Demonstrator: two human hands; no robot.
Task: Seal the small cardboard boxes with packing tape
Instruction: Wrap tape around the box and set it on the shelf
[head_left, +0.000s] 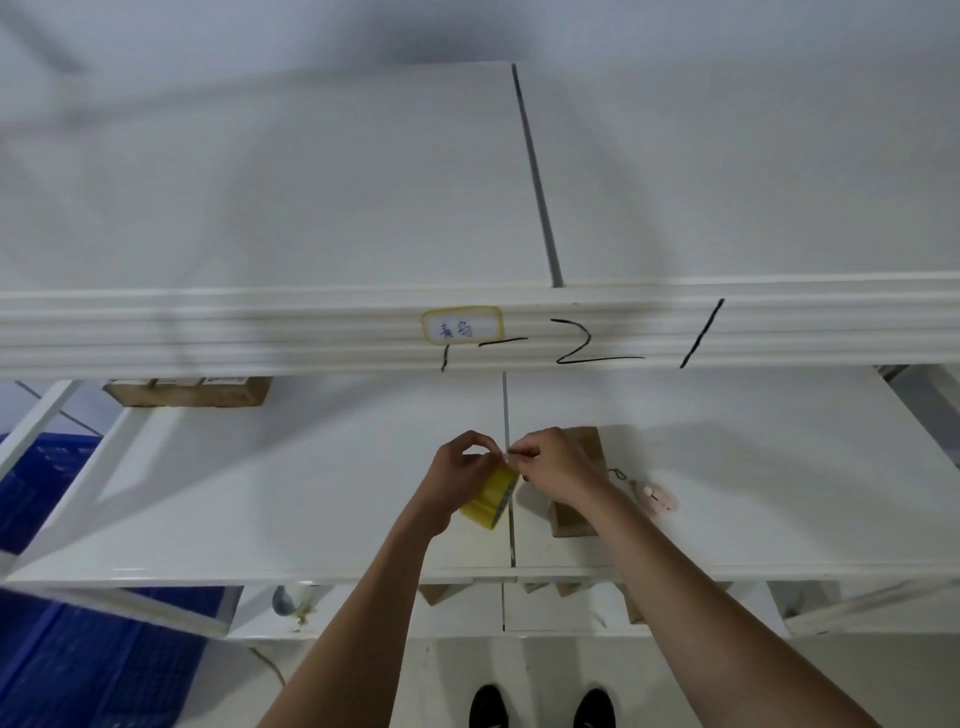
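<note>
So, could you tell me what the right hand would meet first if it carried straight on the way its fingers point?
The right hand points leftward, its fingertips at the tape roll, so it would probably meet the left hand gripping that roll almost at once, though depth is unclear.

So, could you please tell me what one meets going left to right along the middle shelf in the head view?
Blue crate beyond the shelf's edge → left hand → yellow tape roll → right hand → cardboard box → small pink object.

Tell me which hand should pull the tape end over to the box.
Right. The right hand already pinches at the tape end and is nearest the box; the left hand grips the roll.
</note>
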